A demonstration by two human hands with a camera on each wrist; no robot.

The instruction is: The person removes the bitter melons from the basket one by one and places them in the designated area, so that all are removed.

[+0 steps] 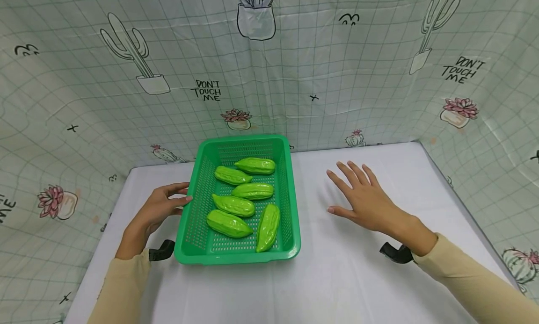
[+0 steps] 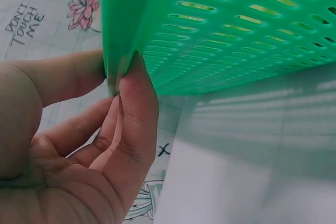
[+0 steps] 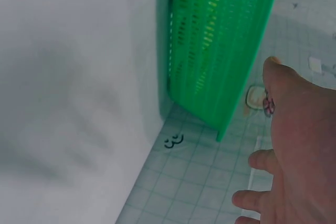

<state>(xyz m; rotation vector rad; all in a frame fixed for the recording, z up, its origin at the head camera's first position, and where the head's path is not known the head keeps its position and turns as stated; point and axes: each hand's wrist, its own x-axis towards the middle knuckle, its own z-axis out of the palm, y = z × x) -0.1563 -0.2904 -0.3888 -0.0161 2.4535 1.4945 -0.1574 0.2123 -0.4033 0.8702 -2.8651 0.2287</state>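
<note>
A green plastic basket with slotted walls stands on the white table, holding several glossy green bitter melons. My left hand pinches the basket's left rim; in the left wrist view its thumb is on the outer side of the rim and the fingers curl under the lip against the slotted wall. To the right of the basket, my right hand hovers over the table palm down, fingers spread, holding nothing. In the right wrist view the basket lies beyond the thumb, apart from it.
The table has a white cover. Behind and at both sides hangs a grid-patterned cloth printed with cacti and words. A black wrist mount sits at the left cuff, another at the right.
</note>
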